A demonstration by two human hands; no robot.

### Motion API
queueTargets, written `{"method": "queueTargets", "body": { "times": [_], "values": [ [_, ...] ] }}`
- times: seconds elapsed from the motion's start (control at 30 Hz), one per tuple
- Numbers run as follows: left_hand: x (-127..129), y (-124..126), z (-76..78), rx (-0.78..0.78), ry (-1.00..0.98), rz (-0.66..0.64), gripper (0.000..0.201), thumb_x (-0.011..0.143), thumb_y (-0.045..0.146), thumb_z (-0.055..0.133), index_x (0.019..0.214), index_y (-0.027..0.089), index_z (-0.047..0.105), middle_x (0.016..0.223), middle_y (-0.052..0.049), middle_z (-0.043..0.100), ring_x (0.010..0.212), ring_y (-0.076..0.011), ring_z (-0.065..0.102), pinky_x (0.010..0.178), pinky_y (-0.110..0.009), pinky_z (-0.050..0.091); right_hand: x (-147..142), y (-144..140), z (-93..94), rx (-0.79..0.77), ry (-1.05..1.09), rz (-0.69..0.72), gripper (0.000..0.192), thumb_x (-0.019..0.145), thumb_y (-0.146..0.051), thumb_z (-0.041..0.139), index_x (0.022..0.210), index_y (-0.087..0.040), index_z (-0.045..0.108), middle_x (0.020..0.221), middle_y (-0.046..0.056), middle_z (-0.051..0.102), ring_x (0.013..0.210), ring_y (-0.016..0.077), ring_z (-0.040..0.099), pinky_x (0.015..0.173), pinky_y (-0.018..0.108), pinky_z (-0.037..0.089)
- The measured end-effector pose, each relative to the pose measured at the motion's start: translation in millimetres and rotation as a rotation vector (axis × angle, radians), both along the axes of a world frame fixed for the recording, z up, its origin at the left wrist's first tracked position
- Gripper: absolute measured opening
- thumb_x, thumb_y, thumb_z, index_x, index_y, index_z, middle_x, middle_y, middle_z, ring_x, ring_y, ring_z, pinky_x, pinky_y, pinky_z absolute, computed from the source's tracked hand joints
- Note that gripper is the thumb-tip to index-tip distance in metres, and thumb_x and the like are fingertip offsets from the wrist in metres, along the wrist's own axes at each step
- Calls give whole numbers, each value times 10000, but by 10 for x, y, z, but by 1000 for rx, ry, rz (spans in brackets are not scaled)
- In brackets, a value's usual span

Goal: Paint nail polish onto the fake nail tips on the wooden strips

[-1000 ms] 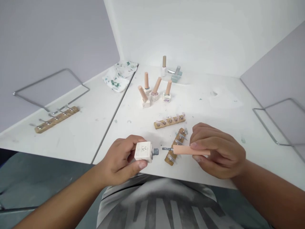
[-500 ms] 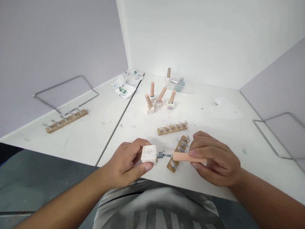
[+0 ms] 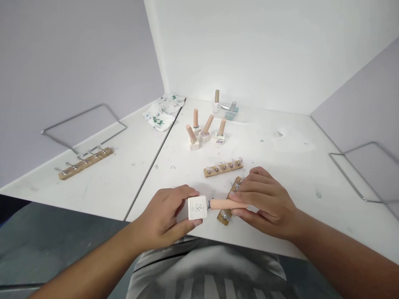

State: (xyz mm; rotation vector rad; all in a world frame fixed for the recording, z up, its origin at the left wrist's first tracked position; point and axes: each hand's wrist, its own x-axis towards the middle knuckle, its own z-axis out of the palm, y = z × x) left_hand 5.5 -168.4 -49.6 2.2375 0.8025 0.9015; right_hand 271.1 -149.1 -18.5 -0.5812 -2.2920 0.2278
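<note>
My left hand [image 3: 174,218] is closed on a square white nail polish bottle [image 3: 197,207], which lies on its side with its neck pointing right. Between its fingers, my right hand [image 3: 264,203] pinches the long peach cap [image 3: 222,204], whose end sits at the bottle's neck. The brush is out of sight, and a little of the dark neck still shows. Under the right hand is a wooden strip [image 3: 223,218] with clear nail tips on metal studs, partly covered. Just beyond lies a second wooden strip [image 3: 223,168] with more nail tips.
Several peach-capped bottles [image 3: 204,133] stand in a group beyond the strips. Behind them is a clear tray [image 3: 238,118] with other bottles. Stained tissue [image 3: 159,116] lies at the back left. Another wooden strip [image 3: 85,164] and a wire frame [image 3: 84,109] are at left; a second wire frame [image 3: 352,178] is at right.
My right hand has moved left with the cap, sliding the brush into the bottle until the cap meets the neck. My left hand keeps its hold on the bottle.
</note>
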Motion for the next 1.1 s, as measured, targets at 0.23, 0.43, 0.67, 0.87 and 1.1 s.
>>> {"method": "queueTargets", "body": {
  "times": [0.23,0.43,0.67,0.87,1.1],
  "values": [
    [-22,-4,-12,35,-54,-43,424,844,189,578,1235,190,412,816,-23,544,641,-136,458,560,-243,342,60,-2,14,26,-120,-65,110,840,-218,642,939,-172,629,761,8,683,687,137,531,713,345,324],
    [-13,12,-5,52,-54,-52,411,851,199,573,1233,177,421,770,-9,529,602,-129,435,552,-254,315,84,24,0,73,-159,-53,111,878,-257,601,950,-175,620,733,4,668,648,125,492,708,334,320],
    [-14,13,-3,35,-29,-45,398,860,226,566,1228,171,424,797,-24,556,614,-132,457,559,-257,335,78,32,-12,109,-213,-23,184,900,-299,563,940,-128,617,679,14,648,597,129,471,678,330,323],
    [-9,27,3,44,-23,-46,393,856,214,575,1219,170,429,800,-30,569,637,-137,472,564,-255,347,58,18,24,97,-251,-44,245,933,-304,490,810,-136,620,595,12,594,556,130,420,652,333,304],
    [-28,9,-4,36,7,-16,378,853,236,574,1197,158,439,832,-45,580,623,-135,477,567,-265,357,18,-24,28,139,-330,-46,362,939,-330,455,639,-155,558,524,-1,498,549,134,340,630,332,267]
  ]
}}
